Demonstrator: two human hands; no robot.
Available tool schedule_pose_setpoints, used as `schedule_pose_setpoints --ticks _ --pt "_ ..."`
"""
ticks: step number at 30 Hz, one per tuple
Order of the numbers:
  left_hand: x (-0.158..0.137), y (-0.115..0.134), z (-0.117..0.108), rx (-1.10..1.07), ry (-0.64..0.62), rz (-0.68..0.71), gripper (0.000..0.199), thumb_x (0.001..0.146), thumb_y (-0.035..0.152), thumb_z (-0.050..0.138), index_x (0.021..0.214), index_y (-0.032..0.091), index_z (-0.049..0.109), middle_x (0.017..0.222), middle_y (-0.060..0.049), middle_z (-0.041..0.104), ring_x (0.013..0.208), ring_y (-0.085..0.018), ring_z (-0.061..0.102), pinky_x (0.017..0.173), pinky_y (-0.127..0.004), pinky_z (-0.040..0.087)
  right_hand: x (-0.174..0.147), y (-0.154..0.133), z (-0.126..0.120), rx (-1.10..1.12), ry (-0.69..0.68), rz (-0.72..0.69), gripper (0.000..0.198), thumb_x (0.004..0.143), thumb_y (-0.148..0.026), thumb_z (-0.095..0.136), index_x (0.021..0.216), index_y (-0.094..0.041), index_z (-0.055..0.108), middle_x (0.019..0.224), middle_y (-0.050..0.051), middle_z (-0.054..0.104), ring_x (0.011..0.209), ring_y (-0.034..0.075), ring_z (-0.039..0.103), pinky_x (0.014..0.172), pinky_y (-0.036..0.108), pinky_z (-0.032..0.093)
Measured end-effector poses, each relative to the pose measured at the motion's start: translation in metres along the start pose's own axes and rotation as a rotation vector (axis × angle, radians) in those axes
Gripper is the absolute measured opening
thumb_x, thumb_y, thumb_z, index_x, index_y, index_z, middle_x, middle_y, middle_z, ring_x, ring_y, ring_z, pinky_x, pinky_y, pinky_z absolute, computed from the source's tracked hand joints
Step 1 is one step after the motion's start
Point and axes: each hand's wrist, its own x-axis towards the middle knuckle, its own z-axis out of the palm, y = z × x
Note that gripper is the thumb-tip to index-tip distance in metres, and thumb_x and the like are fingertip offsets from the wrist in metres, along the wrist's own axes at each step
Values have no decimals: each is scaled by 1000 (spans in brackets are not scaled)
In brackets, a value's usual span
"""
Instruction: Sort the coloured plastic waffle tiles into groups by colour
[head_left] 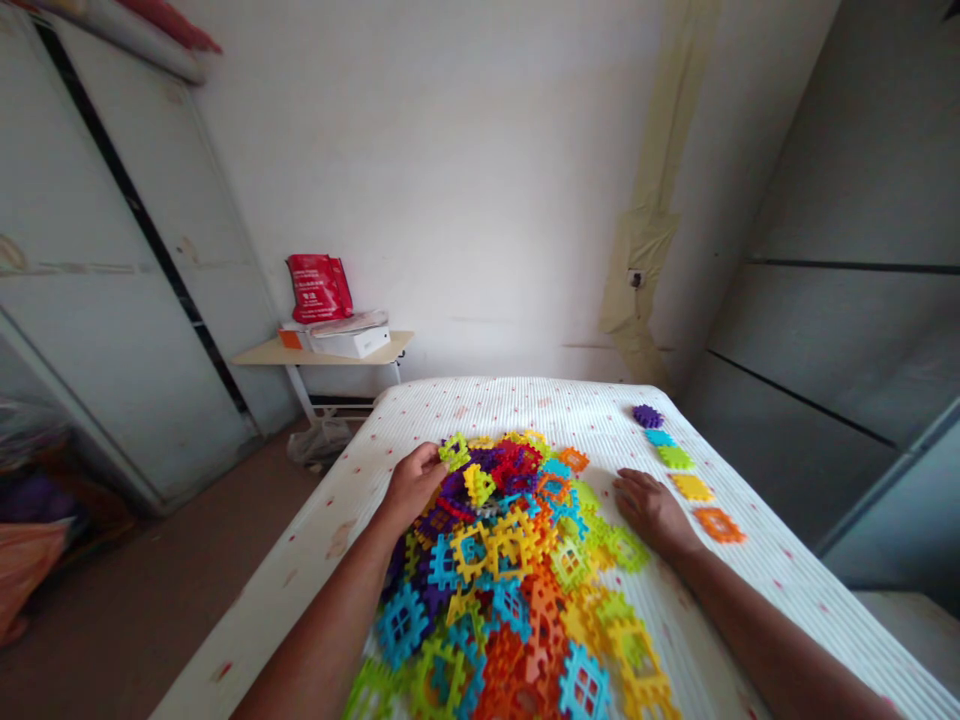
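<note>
Wall [510, 190]: pale, brightest mid-frame, fading toward the upper corners
Grey panels [847, 310]: dim, shadowed along the right
Floor [217, 560]: dark at lower left
Plastic pieces [491, 548]: vivid but softly blurred, fine edges smeared
Frame edges: wide-angle stretch, lines leaning

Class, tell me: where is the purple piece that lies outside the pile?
In the head view, the purple piece lies near the far right corner of the white cover, just beyond the row's blue piece.

Multicoloured tiles [519, 528], white sheet [495, 402], seemingly red-dotted
</note>
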Motion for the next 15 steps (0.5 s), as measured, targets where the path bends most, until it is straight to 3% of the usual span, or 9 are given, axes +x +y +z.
schedule_pose_setpoints --ticks 8,15 --pt "-16 37 2 -202 -44 -34 22 71 32 57 87 18 62 78 -1 68 75 -18 62 69 -28 47 -1 1 4 -6 42 -34 35 87 -26 37 101 -14 67 115 15 63 104 24 59 91 37 47" --pt "-38 39 18 -301 -74 -96 29 72 35 58 94 16 63 78 -2 68 67 -15 60 60 -24 46 -1 -7 -4 188 143 6 33 87 -32 40 100 -17 66 112 12 64 103 25 59 91 41 47"
